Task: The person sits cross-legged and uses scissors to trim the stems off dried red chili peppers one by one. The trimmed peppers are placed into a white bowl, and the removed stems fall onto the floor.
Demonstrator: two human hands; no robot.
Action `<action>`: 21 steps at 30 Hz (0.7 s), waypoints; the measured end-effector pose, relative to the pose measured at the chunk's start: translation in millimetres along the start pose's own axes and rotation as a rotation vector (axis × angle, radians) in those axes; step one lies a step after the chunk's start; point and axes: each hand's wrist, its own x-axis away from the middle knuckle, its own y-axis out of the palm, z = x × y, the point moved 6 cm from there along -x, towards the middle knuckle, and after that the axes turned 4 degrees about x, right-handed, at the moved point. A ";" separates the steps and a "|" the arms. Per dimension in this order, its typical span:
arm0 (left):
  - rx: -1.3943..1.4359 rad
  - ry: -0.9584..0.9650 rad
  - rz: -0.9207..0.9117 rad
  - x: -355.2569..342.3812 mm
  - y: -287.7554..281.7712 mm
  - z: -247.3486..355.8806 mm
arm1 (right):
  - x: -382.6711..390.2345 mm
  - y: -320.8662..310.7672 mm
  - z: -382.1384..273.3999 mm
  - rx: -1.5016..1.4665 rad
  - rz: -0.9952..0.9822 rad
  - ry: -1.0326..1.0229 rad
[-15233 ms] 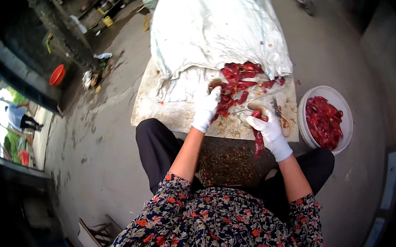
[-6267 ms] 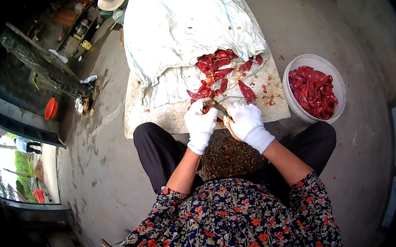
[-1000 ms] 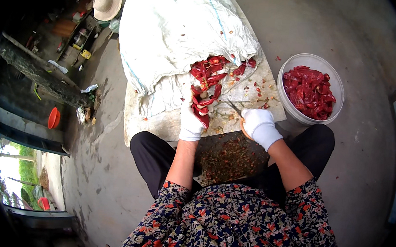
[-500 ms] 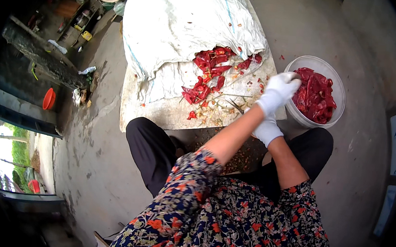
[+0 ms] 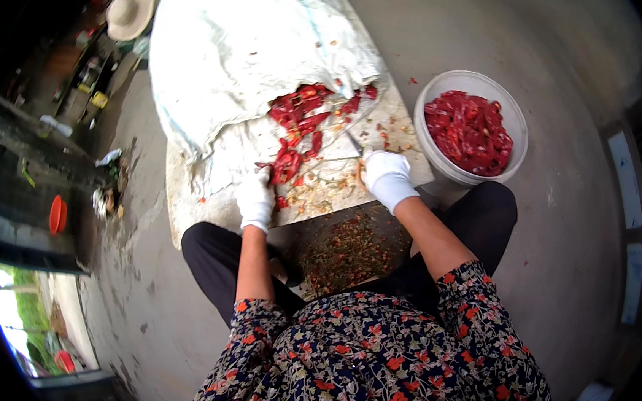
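My left hand (image 5: 255,197), in a white glove, is low at the left edge of a small heap of dried red peppers (image 5: 288,163). Its fingertips close on a red pepper there. In my right hand (image 5: 386,177), also gloved in white, is a pair of scissors (image 5: 354,144), the metal blades pointing away toward the heap. The handles are hidden in the glove. The peppers spill from the mouth of a large white woven sack (image 5: 235,48) lying on a pale board (image 5: 182,215). Cut stems and seeds are strewn in front of them.
A white bucket (image 5: 520,145), filled with red peppers, stands on the concrete floor right of the board. Stem scraps (image 5: 351,253) lie on the floor between my knees. At the far left are a straw hat (image 5: 130,12) and an orange basin (image 5: 58,214).
My left hand has gone from the bucket back across to the pepper heap. The right hand, with the scissors, has come up over the board's near right corner. The whole view has shifted.
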 end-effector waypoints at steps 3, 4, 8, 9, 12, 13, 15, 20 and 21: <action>0.066 -0.012 0.147 9.5 -2.0 -10.1 | 6.9 -13.3 -20.7 0.056 0.007 -0.098; 0.126 -0.043 0.166 14.2 -4.1 -15.4 | 17.5 -34.0 -34.2 0.054 0.025 -0.164; 0.776 -0.325 0.070 10.9 -18.4 -7.2 | 34.6 -54.8 -56.2 -0.248 0.044 -0.271; 0.832 -0.292 0.040 10.9 -32.1 13.6 | 38.0 -55.5 -58.7 -0.348 0.023 -0.293; 1.104 -0.183 0.028 13.2 -36.9 51.3 | 41.0 -42.8 -73.3 -1.052 0.022 -0.415; 1.228 -0.249 -0.079 17.8 -36.1 63.3 | 42.5 -50.5 -73.4 -0.920 0.071 -0.429; 1.530 -0.337 -0.248 28.1 -25.1 82.1 | 42.6 -53.2 -81.1 -1.054 0.059 -0.473; 1.416 -0.267 -0.376 35.8 -23.7 108.3 | 44.2 -60.4 -69.2 -0.932 0.156 -0.485; 1.384 -0.263 -0.400 36.3 -22.0 109.5 | 45.3 -61.3 -65.8 -0.918 0.150 -0.433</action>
